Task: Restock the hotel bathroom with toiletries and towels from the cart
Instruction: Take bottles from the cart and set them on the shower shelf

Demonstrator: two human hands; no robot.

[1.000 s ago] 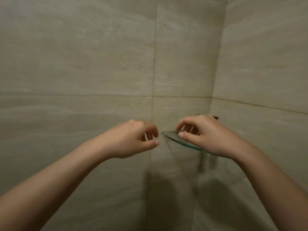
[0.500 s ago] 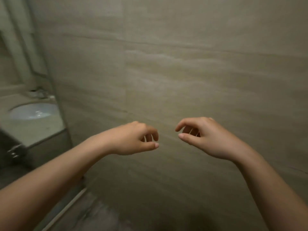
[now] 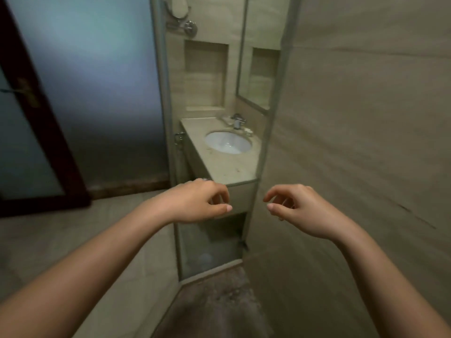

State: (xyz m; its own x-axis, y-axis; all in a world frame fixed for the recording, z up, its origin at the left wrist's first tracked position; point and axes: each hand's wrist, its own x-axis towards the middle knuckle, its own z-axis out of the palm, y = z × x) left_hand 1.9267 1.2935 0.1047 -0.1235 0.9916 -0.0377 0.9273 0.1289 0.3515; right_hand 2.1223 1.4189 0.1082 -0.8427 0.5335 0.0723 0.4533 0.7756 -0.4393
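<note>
Far left of the sink (image 3: 228,142) stands one dark-framed door (image 3: 46,123) with frosted glass. We judge it to be the way out toward the cart, which is nowhere in view.

Below the sink and a little left is our left hand (image 3: 197,203). Its grip is slack, the fingers loosely curled around nothing. We read this as hands between loads, held out in front ready to take the next item rather than set one down.

The sink is one white bowl sunk in one pale bench (image 3: 231,170), seen between the posts of a glass screen (image 3: 163,98). One tap (image 3: 236,121) rises just behind it. Either side of the tap lies a small pale thing, two in all, too small for us to name. That spot would keep toiletries within easy reach of the bowl.

Above the sink we count one wall niche (image 3: 205,74), bare as far as we can see. Higher up is one chrome rail (image 3: 183,24) with something white on it, perhaps a towel; we cannot tell. Above and right of the sink hangs one mirror (image 3: 258,69), which repeats the niche.

Below and right of the sink is our right hand (image 3: 300,208), its grip just as loose and holding nothing. Right of the sink runs the tiled wall (image 3: 366,118). That makes two hands, and neither carries toiletries or towels.
</note>
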